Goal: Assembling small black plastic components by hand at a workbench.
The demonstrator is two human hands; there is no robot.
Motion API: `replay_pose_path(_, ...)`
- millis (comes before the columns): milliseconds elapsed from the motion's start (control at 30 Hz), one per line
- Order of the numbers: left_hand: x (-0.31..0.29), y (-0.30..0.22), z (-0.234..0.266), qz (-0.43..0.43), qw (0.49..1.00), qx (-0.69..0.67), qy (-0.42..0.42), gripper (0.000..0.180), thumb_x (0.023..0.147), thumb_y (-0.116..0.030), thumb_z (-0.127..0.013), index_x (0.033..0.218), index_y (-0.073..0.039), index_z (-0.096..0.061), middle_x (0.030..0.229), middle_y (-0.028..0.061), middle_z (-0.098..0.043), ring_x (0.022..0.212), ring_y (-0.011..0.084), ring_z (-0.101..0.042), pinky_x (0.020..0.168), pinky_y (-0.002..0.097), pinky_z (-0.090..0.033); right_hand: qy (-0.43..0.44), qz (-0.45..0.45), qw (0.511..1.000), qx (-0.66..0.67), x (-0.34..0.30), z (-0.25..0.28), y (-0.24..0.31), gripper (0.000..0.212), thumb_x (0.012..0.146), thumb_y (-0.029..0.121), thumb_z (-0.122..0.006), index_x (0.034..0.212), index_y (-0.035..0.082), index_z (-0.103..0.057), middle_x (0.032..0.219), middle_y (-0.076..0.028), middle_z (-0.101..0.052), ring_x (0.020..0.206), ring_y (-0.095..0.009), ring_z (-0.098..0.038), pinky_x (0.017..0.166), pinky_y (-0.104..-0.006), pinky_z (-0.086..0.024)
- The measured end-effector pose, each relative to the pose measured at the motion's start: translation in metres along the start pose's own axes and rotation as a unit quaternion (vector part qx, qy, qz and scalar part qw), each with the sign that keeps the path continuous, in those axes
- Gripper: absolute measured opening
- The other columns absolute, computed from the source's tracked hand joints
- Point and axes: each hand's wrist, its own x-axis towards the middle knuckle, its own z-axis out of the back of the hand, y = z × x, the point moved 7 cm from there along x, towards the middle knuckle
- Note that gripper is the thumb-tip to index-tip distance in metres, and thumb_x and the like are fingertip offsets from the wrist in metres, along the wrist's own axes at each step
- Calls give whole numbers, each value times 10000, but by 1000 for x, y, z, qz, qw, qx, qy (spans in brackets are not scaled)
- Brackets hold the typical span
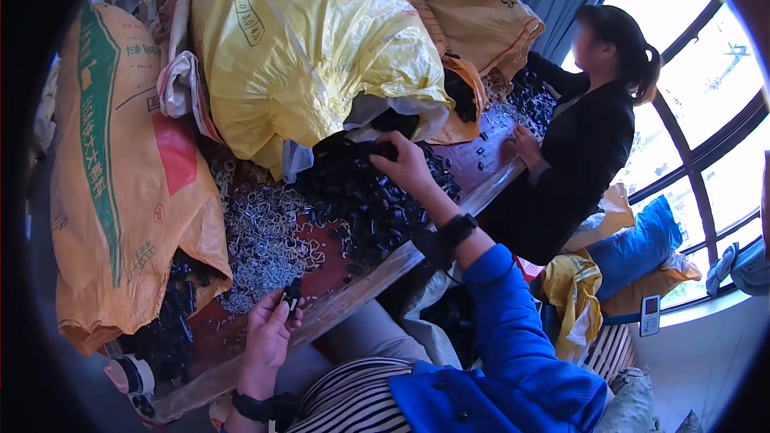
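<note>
My left hand [271, 330] is closed at the table's near edge. Thumb and fingers pinch a small black plastic piece [292, 294] with a pale, shiny part on it. My right hand [407, 167] reaches over a heap of small black plastic pieces [353, 192] below the mouth of a yellow woven sack [297, 48]. Its thumb and forefinger are closed on what looks like one dark piece [370, 151], hard to tell from the heap behind. A pile of small silvery metal loops [265, 232] lies between my hands.
An orange woven sack [128, 176] stands at the left, with more black parts [164, 337] by its mouth. A wooden rail [345, 301] edges the reddish table. At the right, a person in dark clothes [589, 136] works over another black heap [529, 100]. Filled sacks [634, 248] lie under the window.
</note>
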Motion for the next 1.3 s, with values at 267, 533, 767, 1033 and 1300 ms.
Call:
replay_pose_path(267, -15, 0, -3, -2, 1000, 3, -11, 247, 806, -101, -483, 1030, 0, -458, 876, 96, -548, 664, 117, -513, 546, 191, -409, -86, -227, 665, 706, -73, -8, 6, 350, 787, 267, -515, 1048, 43, -454, 886, -49, -543, 712, -151, -509, 623, -245, -406)
replay_pose_path(533, -3, -15, -10, 30, 999, 35, 14, 277, 801, -99, -496, 1047, 24, -469, 802, 60, -532, 623, 89, -477, 501, 188, -381, 286, -222, 667, 651, -126, -71, 108, 439, 823, 342, -448, 1120, 18, -441, 926, -79, -540, 662, -112, -486, 583, -207, -377)
replay_pose_path(767, 2, -20, -8, 26, 965, 256, 49, 259, 780, -113, -540, 995, 30, -521, 692, 20, -542, 543, 53, -469, 484, 177, -390, 355, 10, 837, 417, -124, -107, 140, 319, 846, 261, -436, 970, -21, -522, 893, -117, -559, 711, -197, -546, 588, -283, -442)
replay_pose_path(1033, 2, -13, -4, 40, 961, 267, 65, 283, 762, -110, -568, 1002, 33, -526, 683, 14, -553, 536, 45, -480, 491, 177, -403, 327, 53, 905, 266, -118, -85, 165, 296, 842, 232, -438, 985, -18, -506, 848, -166, -568, 767, -306, -567, 653, -330, -445)
replay_pose_path(1300, -10, -6, -15, 74, 961, 246, 105, 260, 749, -123, -592, 975, 1, -559, 618, -3, -524, 524, 44, -456, 474, 180, -388, 332, 99, 897, 275, -131, -75, 171, 305, 847, 243, -422, 1011, -3, -499, 867, -163, -566, 789, -317, -560, 671, -334, -445)
